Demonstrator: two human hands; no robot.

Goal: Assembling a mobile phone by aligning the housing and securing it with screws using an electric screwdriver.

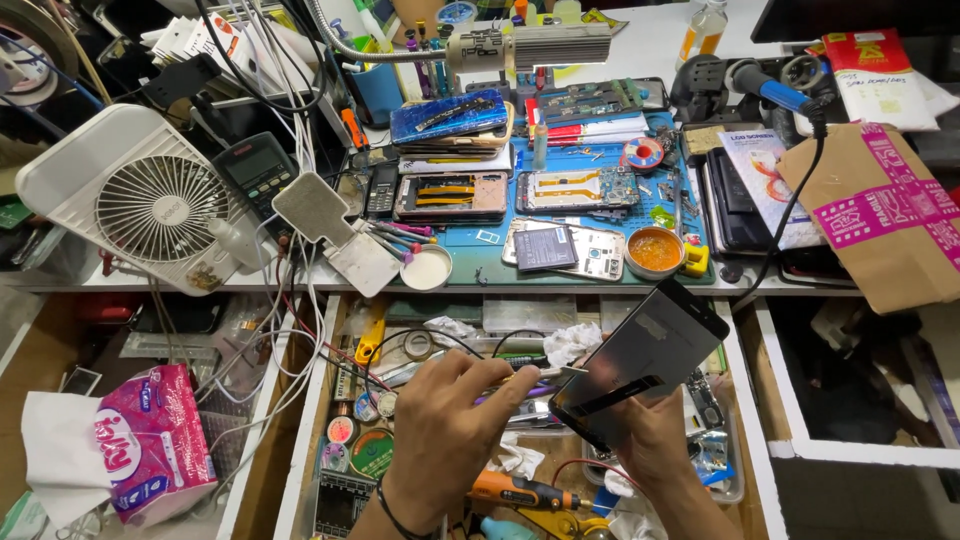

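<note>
The left hand [445, 425] is sitting nearest the camera, low in the head view over an open drawer [300, 440] full of tools, its fingers pinching shut around a thin pale tool [548, 374] whose tip is touching the edge of a black phone screen panel [640, 362]. The right hand [648, 440] is gripping that panel from beneath, fingers wrapping its lower edge, and is holding it tilted up above the drawer, just in front of the bench edge. An orange rotary tool [522, 491] is lying in the drawer below both hands. On the blue work mat [480, 235] beyond, opened phones [578, 190] and a small tin of orange paste [655, 251] are lying; a white fan [150, 200] is standing at the left and a pink tissue pack [150, 440] is resting lower left
</note>
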